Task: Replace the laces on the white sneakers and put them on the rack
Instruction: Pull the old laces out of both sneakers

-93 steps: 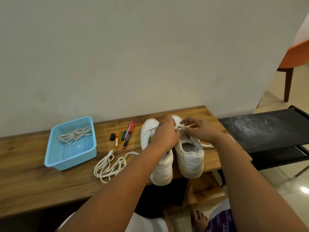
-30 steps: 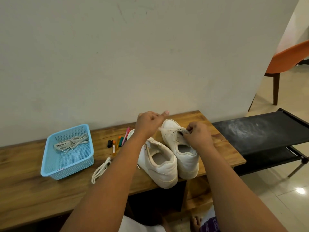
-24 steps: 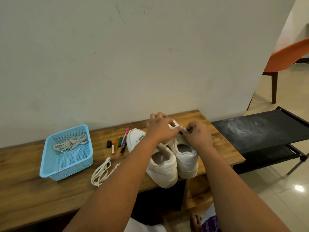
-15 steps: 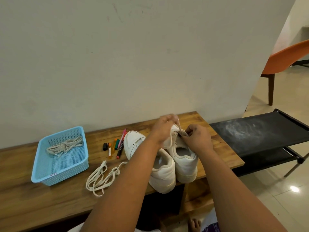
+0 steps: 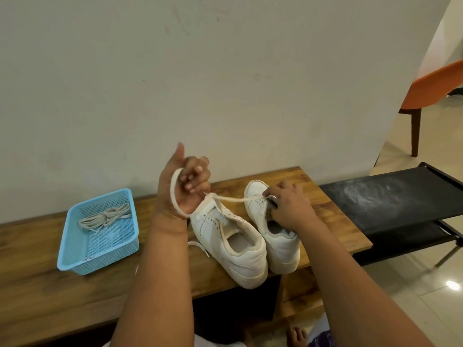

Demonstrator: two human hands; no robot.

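A wooden bench (image 5: 62, 291) stands against a plain wall (image 5: 200, 71). At its 3 o'clock end there is a black shoe rack (image 5: 400, 201) with a dusty fabric shelf on top and a second shelf under it. An orange chair (image 5: 436, 83) stands on the tiled floor at about 1 o'clock, well apart from the bench.

A light blue plastic basket (image 5: 75, 251) sits on the bench at 9 o'clock from the shoes. Inside it lies one bundle of cream laces (image 5: 105, 216), near its far wall.

Two white sneakers stand side by side, touching, at the near edge of the bench, heels toward the person. The left forearm crosses in front of the bench and hides what lies between the basket and the left sneaker (image 5: 230, 241); only a short lace end (image 5: 199, 246) shows beside the arm.

The left hand (image 5: 185, 189) is raised, thumb up, fingers curled round a cream lace (image 5: 233, 199) that loops around the hand and runs taut to the right sneaker (image 5: 278, 244). The right hand (image 5: 290, 206) rests on this sneaker's tongue area, fingertips pinching at the eyelets where the lace enters.
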